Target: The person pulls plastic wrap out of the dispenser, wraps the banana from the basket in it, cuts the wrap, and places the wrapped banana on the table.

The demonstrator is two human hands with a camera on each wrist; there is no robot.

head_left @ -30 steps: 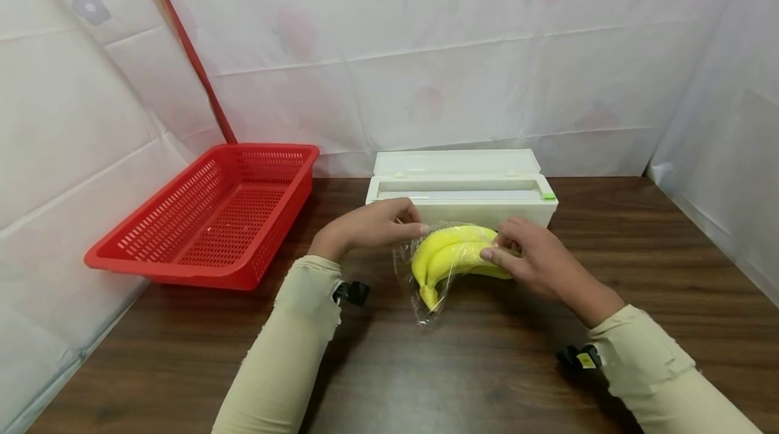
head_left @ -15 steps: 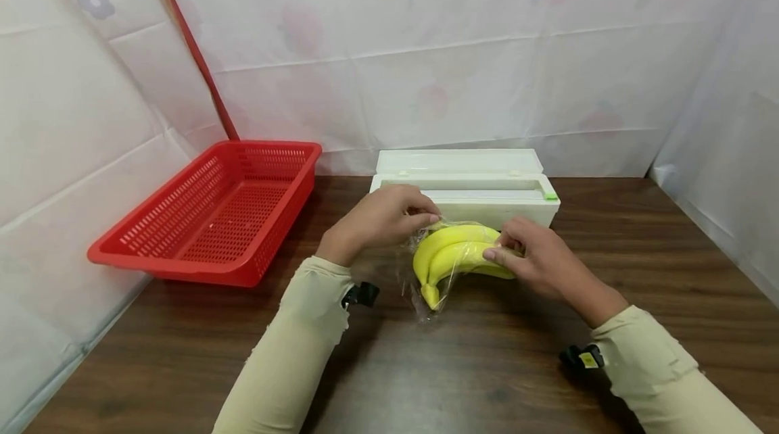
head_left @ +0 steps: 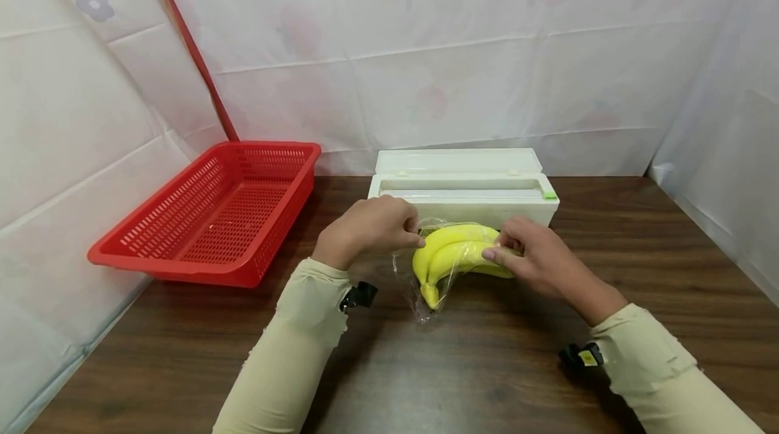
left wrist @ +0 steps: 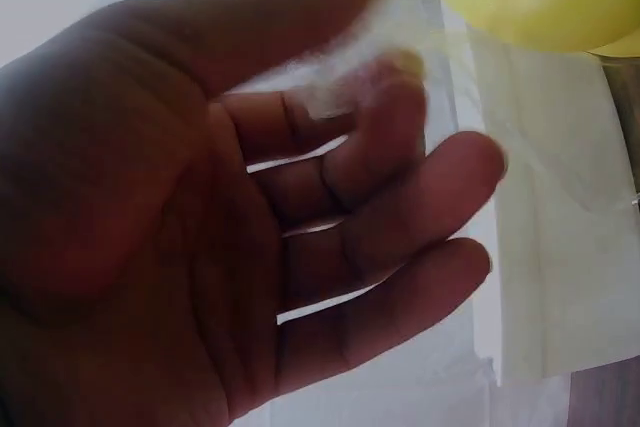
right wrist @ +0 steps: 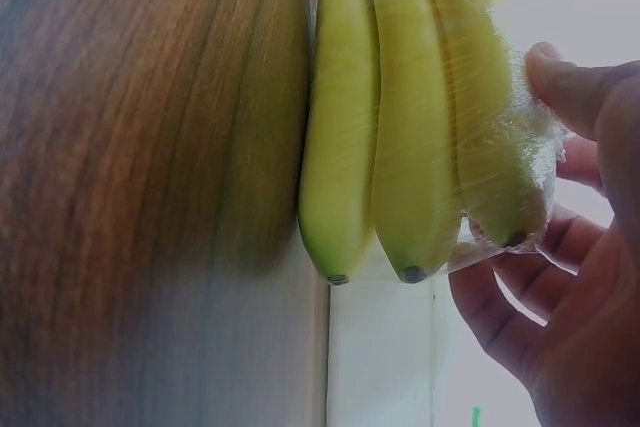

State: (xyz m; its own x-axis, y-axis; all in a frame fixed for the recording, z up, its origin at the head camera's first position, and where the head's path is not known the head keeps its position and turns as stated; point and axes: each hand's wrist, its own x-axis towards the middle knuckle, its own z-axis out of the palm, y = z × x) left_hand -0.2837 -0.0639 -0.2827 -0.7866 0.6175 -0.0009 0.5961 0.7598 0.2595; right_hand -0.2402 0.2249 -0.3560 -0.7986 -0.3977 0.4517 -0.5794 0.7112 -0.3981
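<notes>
A bunch of yellow bananas (head_left: 462,251) lies on the table, partly covered in clear cling film (right wrist: 545,152). My left hand (head_left: 374,228) is at the bunch's left end, its thumb tip at the wrapped bananas. In the left wrist view its fingers (left wrist: 430,187) are loosely bent, and the thumb stands apart from the blurred index finger. A wisp of film shows near them. My right hand (head_left: 538,258) pinches film at the bunch's right end. Banana tips (right wrist: 412,272) show beside that hand in the right wrist view.
Behind the bananas stands a white cling film box (head_left: 487,209), its lid (head_left: 459,161) raised. A red perforated basket (head_left: 176,268) sits at the left on the brown wooden table (head_left: 438,380). White patterned sheeting (head_left: 389,82) closes the back and sides.
My left hand rose slightly with film at its fingertips, then came down to the bunch's left end, thumb parting from the index finger. My right hand and the bananas have hardly moved.
</notes>
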